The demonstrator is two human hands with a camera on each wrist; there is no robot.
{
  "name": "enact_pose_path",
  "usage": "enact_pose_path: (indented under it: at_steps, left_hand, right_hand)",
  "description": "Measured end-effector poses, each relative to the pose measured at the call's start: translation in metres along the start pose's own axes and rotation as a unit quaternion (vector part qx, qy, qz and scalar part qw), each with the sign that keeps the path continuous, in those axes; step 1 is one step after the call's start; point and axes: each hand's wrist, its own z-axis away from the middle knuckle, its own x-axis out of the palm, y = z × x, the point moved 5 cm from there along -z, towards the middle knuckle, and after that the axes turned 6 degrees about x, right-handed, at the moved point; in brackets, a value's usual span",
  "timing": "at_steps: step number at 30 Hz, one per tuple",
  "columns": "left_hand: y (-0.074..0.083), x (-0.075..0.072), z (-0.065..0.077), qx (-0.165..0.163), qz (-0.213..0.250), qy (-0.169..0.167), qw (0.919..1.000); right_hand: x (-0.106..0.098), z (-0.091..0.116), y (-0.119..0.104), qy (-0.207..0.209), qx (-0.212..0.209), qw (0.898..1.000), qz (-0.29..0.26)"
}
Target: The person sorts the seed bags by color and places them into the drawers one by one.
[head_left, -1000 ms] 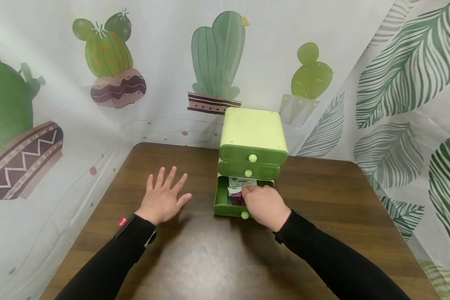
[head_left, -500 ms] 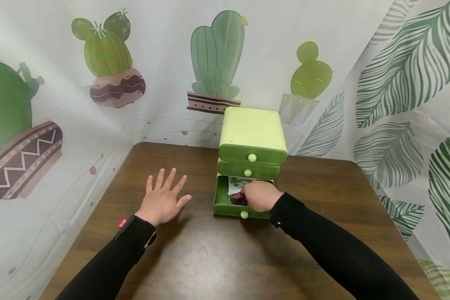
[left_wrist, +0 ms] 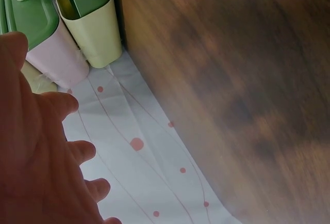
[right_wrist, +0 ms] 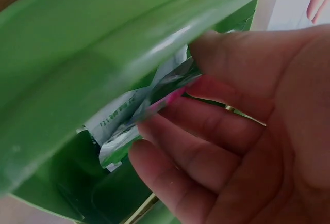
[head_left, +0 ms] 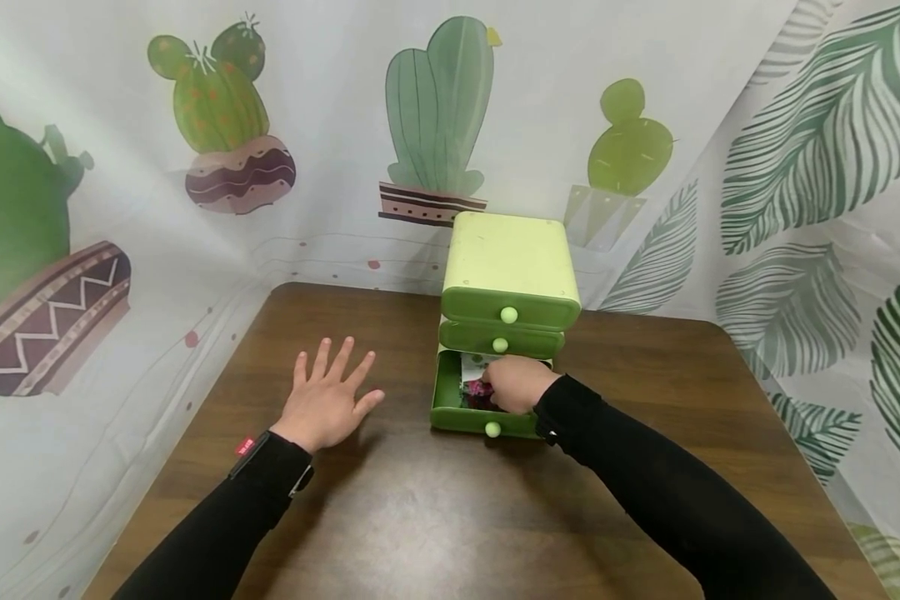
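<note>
A small cabinet (head_left: pixel 510 254) with a pale yellow-green top and green drawers stands at the back of the table. Its bottom drawer (head_left: pixel 450 419) is pulled out. My right hand (head_left: pixel 520 383) reaches into that drawer, its thumb and fingers pinching a shiny plastic packet (head_left: pixel 477 388) with a pink and dark red print. White packaging with green lettering (right_wrist: pixel 113 114) shows beside it in the right wrist view. The packet's far part is hidden by the hand. My left hand (head_left: pixel 322 404) has its fingers spread, over the table left of the cabinet, and holds nothing.
The two upper drawers (head_left: pixel 508 307) are pushed in, with round pale knobs (head_left: pixel 508 315). A brown wooden table (head_left: pixel 390 500) extends in front and to both sides. A white cloth with cactus and leaf prints (head_left: pixel 330 125) hangs behind and at the sides.
My right hand has shifted slightly, its wrist turning and the forearm swinging up. The white packaging is now more covered by the hand. My left hand stays where it was.
</note>
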Motion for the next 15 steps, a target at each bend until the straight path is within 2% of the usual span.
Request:
enact_pose_path:
  at_steps: [8,15]
  left_hand:
    - [0.001,0.003,-0.002,0.003,0.007,-0.006,1.0]
    - [0.002,0.005,-0.004,0.007,0.01,-0.006,0.9999]
  right_hand:
    - [0.006,-0.005,0.002,-0.021,-0.007,1.0,-0.008]
    - [0.015,-0.015,0.006,-0.05,-0.014,0.999,0.014]
